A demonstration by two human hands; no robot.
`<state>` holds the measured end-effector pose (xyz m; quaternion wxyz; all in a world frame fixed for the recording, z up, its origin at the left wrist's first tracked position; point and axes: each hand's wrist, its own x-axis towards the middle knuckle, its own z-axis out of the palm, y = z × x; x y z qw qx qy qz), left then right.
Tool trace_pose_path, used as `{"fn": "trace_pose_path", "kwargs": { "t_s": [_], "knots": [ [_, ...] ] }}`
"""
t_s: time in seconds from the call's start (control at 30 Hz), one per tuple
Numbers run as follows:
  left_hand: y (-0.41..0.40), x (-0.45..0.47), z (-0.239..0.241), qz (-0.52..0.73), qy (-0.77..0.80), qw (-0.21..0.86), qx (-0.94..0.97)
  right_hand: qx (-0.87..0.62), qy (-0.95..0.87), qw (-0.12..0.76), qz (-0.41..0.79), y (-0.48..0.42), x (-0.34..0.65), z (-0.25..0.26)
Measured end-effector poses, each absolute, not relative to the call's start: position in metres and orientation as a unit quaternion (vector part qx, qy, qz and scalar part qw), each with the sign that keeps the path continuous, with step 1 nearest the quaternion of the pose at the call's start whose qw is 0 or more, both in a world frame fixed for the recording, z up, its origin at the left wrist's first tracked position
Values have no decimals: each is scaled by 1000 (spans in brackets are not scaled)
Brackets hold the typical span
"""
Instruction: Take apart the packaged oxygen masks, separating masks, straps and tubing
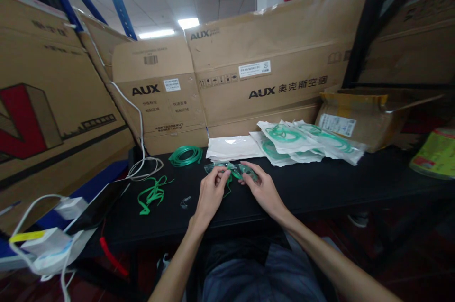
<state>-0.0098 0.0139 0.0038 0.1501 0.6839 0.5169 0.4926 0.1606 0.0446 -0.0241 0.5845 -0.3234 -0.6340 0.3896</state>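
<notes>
both hands meet over the middle of the black table point(320, 188). the left hand point(210, 193) and the right hand point(262, 188) each pinch one end of a clear green mask piece point(232, 170), fingers narrowed onto it, with a thin green strap hanging down between the two palms. the piece sits just past the fingertips, low over the table top.

out beyond the left hand lies a coil of green tubing point(185, 155), and further to that side a loose green strap point(152, 194) and a white cable point(142, 164). a small clear part point(185, 202) rests just beside the left wrist. beyond the right hand is a heap of sealed bags point(305, 143) holding more green coils, with a flat white pack point(232, 147) next to it, all backed by cardboard boxes point(263, 69).

as i judge it, the dangling strap could snag or tangle if the hands pull apart unevenly. the small clear part is close enough to the left wrist to be brushed off the table edge.
</notes>
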Motion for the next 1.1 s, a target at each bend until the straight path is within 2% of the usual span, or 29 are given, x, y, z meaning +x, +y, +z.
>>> {"fn": "trace_pose_path", "kwargs": {
  "t_s": [0.17, 0.6, 1.1],
  "knots": [
    [15, -12, 3, 480, 530, 141, 685, -310, -614, 599, 411, 37, 161, -16],
    [13, -7, 2, 414, 447, 228, 760, -280, -628, 603, 405, 25, 164, -5],
    [10, -7, 6, 447, 465, 212, 734, -282, -649, 574, 411, 31, 158, -13]
  ]
}}
